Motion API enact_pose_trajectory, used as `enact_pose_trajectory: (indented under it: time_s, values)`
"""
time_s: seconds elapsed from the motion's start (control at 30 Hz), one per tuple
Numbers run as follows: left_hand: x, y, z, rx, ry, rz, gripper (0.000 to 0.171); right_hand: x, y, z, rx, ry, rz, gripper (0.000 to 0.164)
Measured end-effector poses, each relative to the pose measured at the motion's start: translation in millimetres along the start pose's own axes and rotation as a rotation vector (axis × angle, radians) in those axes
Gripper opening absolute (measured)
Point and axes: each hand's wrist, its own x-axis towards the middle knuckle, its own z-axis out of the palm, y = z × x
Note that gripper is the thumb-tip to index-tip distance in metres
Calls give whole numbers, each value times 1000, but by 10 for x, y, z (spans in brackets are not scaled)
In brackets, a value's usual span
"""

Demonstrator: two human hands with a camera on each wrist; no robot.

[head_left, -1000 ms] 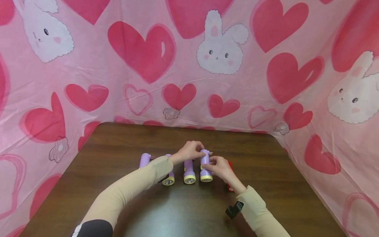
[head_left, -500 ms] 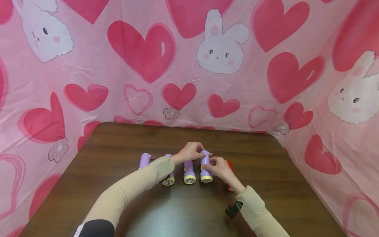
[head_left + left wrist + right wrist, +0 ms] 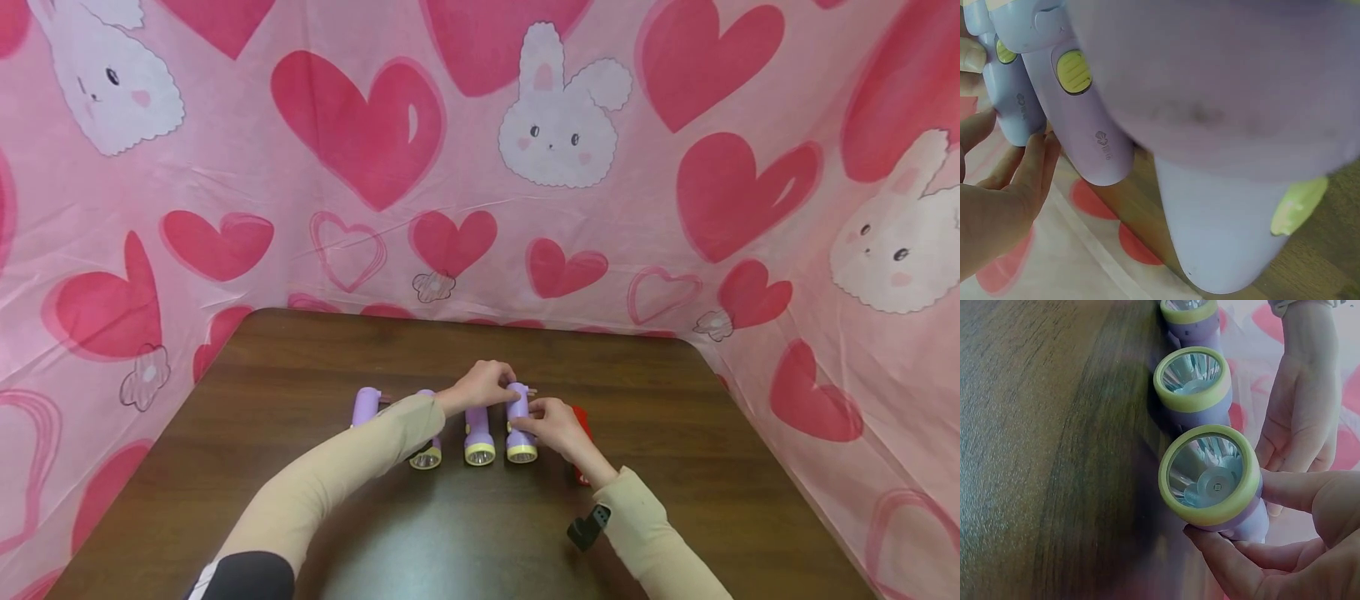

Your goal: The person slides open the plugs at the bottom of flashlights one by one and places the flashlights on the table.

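Several purple flashlights with yellow rims lie in a row on the table, lenses toward the person. My right hand (image 3: 558, 427) grips the rightmost flashlight (image 3: 518, 423) by its body, thumb and fingers on opposite sides. At that flashlight's tail, my left hand (image 3: 480, 387) pinches the end between thumb and fingers; the left wrist view shows its fingers (image 3: 1034, 164) against the tail. Just left lies another flashlight (image 3: 478, 433), apart from the held one. Two more, the third flashlight (image 3: 426, 457) and the leftmost flashlight (image 3: 366, 406), are partly hidden by the left arm.
A red object (image 3: 582, 425) lies just right of my right hand, mostly covered by it. A black wrist camera (image 3: 588, 527) sits on the right sleeve. The brown wooden table (image 3: 465, 533) meets a pink heart-patterned cloth (image 3: 480, 183) behind and at both sides.
The rightmost flashlight and both hands have shifted very slightly toward the person. The hold of both hands stays the same, and the other flashlights have not visibly moved.
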Motion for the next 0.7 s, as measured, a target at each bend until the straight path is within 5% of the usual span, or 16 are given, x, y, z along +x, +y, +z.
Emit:
enact_pose_trajectory:
  time_s: [0.7]
  values:
    - [24, 37, 10, 84, -70, 6, 24, 42, 32, 17, -87, 8, 12, 41]
